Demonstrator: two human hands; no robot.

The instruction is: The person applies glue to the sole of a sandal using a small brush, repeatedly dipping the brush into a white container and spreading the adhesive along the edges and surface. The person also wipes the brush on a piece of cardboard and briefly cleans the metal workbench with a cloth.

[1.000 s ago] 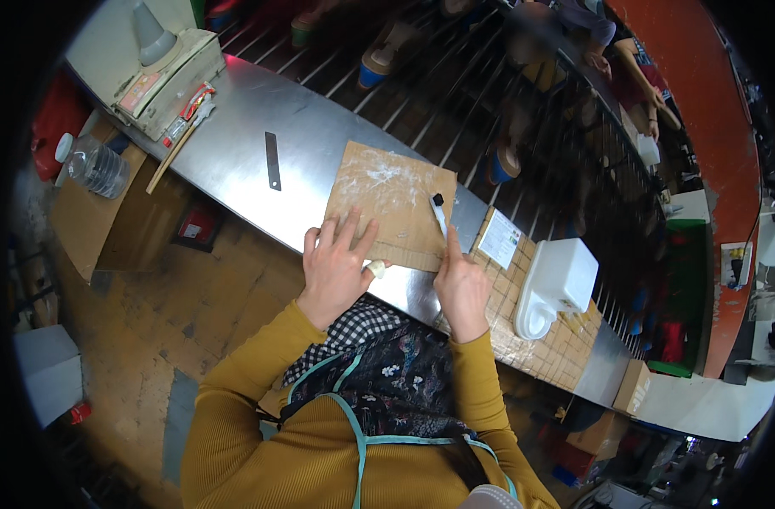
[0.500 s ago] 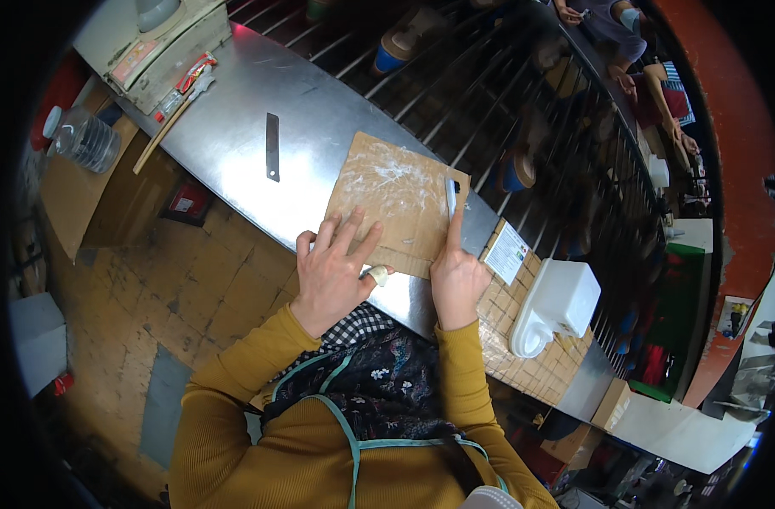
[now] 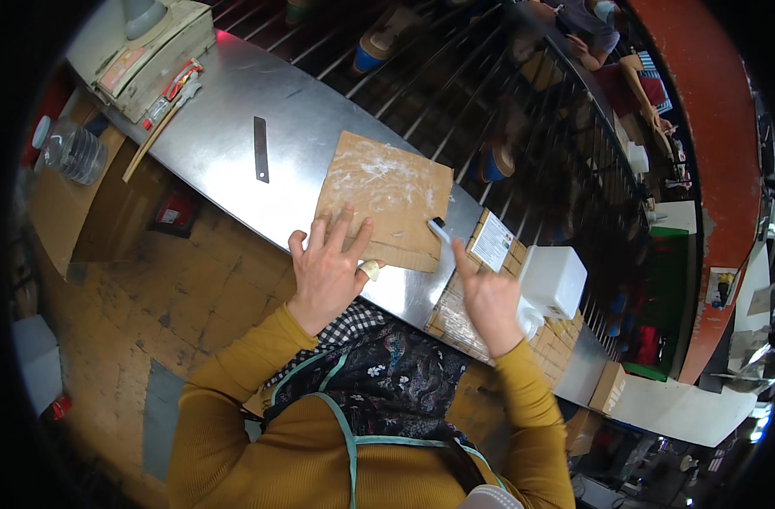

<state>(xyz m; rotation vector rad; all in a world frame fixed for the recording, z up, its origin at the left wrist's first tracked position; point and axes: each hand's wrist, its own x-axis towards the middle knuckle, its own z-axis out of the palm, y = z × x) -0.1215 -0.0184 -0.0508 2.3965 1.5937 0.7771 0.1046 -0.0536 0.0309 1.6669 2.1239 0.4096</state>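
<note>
A brown cardboard square (image 3: 387, 191) with white smears on its upper face lies on the metal bench. My left hand (image 3: 330, 270) rests on its near left part with fingers spread; a pale wrap covers the thumb. Off the square's near right corner, my right hand (image 3: 489, 301) is closed around a toothbrush (image 3: 439, 229) with black bristles and a pale handle. The index finger stretches along that handle, and the head points toward the cardboard's right edge. A white plastic tub (image 3: 554, 280) stands just beyond my right hand, with a white rounded piece beside it, partly hidden by the hand.
A flat metal blade (image 3: 261, 151) lies left of the cardboard on the bench (image 3: 222, 93). Farther left are a red-and-white tube (image 3: 182, 81) and a wooden-handled brush (image 3: 160, 131). A printed card (image 3: 493, 243) lies by the tub. Metal bars (image 3: 421, 119) run beyond the bench; other people work at far right.
My right hand has moved right and toward me, drawing the toothbrush down from the cardboard's upper right to near its lower right edge. My left hand stays on the cardboard.
</note>
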